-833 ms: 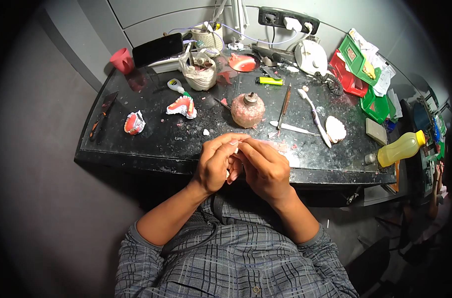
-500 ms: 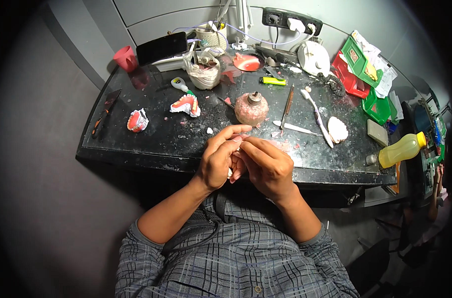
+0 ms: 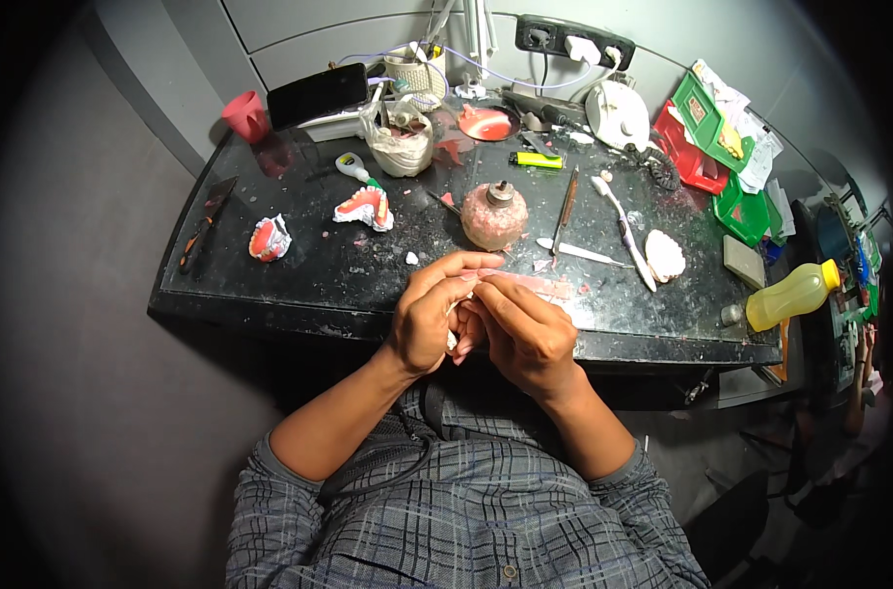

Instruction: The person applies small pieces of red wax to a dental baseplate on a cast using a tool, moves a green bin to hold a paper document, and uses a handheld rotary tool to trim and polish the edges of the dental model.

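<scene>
Close together at the near edge of the bench, my left hand [image 3: 429, 312] and my right hand [image 3: 533, 334] meet at the fingertips. Curled in my left hand is a small off-white piece [image 3: 452, 342], mostly hidden by the fingers. My right thumb and fingers are pinched against it, and what lies between their tips cannot be made out. Just beyond the fingers a pink wax strip [image 3: 544, 283] lies on the bench. Behind it stands a round glass spirit burner [image 3: 494, 218] with a metal cap. A white-handled knife [image 3: 589, 253] and a slim brown-handled tool [image 3: 566, 211] lie to its right.
Two pink-and-white denture models [image 3: 270, 239] sit at left, near a dark-bladed knife [image 3: 211, 221]. On the right are a toothbrush [image 3: 625, 231], a white plaster cast [image 3: 665, 256] and a yellow bottle [image 3: 790, 299]. A phone [image 3: 318, 96], bag-lined tub [image 3: 403, 152] and lighter [image 3: 536, 160] stand farther back.
My hands stay almost in place, still pressed together. The right fingers have shifted slightly, and more of the pink strip behind them shows. The objects on the bench keep their places.
</scene>
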The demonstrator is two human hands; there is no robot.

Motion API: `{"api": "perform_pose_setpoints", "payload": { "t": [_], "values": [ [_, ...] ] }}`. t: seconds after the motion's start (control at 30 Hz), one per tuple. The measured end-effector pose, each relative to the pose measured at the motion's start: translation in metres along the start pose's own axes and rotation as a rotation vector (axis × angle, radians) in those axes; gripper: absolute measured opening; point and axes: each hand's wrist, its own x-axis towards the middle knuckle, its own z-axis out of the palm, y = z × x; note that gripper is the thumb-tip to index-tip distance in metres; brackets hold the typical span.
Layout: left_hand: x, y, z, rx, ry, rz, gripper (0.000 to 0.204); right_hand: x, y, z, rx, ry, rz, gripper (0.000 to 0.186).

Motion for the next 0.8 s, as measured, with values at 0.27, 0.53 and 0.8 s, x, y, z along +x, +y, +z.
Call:
{"api": "perform_pose_setpoints", "payload": {
  "t": [0.27,0.53,0.8],
  "values": [
    [0.001,-0.002,-0.005,-0.017,-0.035,0.001,0.044,-0.001,0.000,0.001,-0.026,0.003,-0.015,0.036],
    [0.000,0.000,-0.004,-0.112,0.006,-0.001,0.045,0.003,0.000,0.001,0.011,0.062,0.068,0.026],
    [0.001,0.000,-0.009,-0.227,0.009,0.022,0.047,0.004,0.001,-0.005,0.189,0.094,0.352,0.022]
  ]
}}
